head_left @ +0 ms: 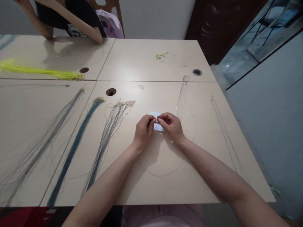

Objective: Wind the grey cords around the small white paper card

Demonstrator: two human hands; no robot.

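Observation:
My left hand [144,130] and my right hand [172,126] meet fingertip to fingertip at mid-table, both pinched closed. Between the fingertips is something too small to name; a thin grey cord [157,175] loops out from beneath my hands and curves over the tabletop. Under the fingers lies a small white pad or card [159,127], partly covered. Just beyond my right hand a clear ruler [182,94] rests at a slant. Left of my left hand, a bundle of grey cords [107,135] with gold-coloured metal ends is spread out.
Further left lie a dark blue cord bundle [77,142], another grey bundle [52,135] and a yellow bundle [47,72]. A few cords [222,126] lie at right. Green scraps [161,56] sit at the back. Across the table, another person's arms [78,23] rest near the edge.

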